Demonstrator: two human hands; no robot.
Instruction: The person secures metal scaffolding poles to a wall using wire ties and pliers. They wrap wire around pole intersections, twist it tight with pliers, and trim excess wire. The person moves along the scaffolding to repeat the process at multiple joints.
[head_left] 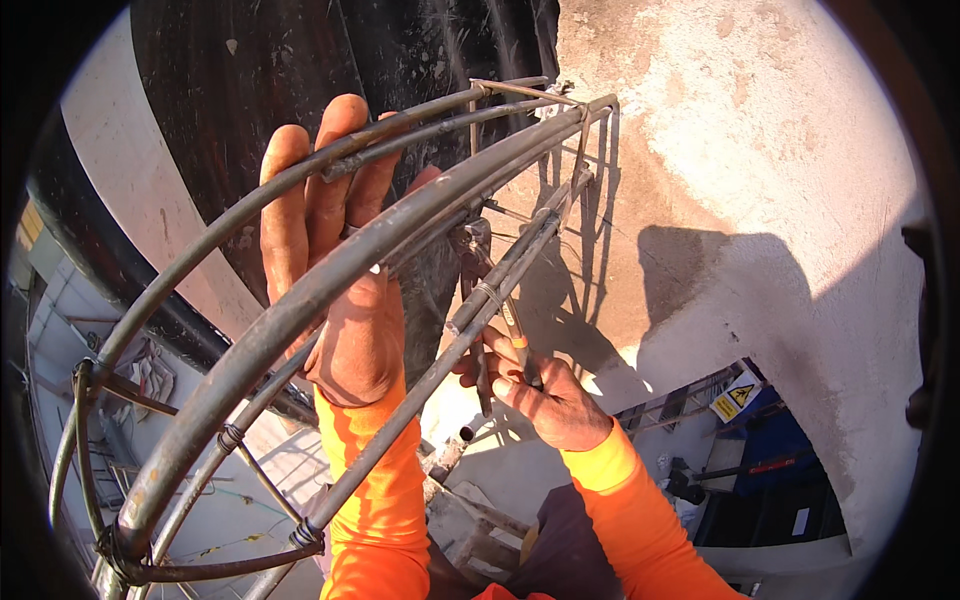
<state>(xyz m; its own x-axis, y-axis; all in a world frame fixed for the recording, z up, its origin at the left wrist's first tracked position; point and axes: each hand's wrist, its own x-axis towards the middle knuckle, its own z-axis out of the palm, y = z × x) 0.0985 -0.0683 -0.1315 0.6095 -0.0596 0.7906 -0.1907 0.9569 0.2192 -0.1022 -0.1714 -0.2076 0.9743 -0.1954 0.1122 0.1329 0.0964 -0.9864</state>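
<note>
Bright orange sleeves (372,490) glow beside dull grey metal bars (400,222) flecked with rusty brown and a tool handle (519,342) banded in orange. Tan patches mottle the pale concrete (750,80), pale specks dot a black sheet (270,60), and a yellow-and-white sign (738,396) bears a black-edged triangle.

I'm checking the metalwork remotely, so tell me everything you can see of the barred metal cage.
The cage looks like dull grey-brown steel: long bars, seemingly curved in this fisheye view, joined by thinner crosspieces, with wire ties at several joints. It slants from lower left to upper right. The open left hand lies behind several bars; contact is unclear. The right hand grips a hand tool beside the lower bars.
</note>
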